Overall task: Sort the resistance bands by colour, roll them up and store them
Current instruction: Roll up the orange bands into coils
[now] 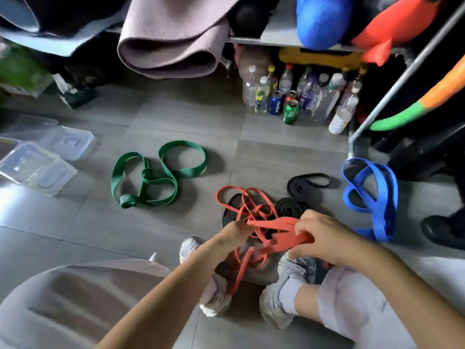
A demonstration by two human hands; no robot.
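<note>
Left hand (236,231) and right hand (324,238) both pinch tangled red bands (254,210) over black bands (302,187) on floor.

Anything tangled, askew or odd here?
The thin red rubber bands form a tangle, gripped by the left hand and right hand, overlapping flat black bands on the floor.

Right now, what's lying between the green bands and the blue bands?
Head view: the tangled red bands and the black bands lie there.
</note>
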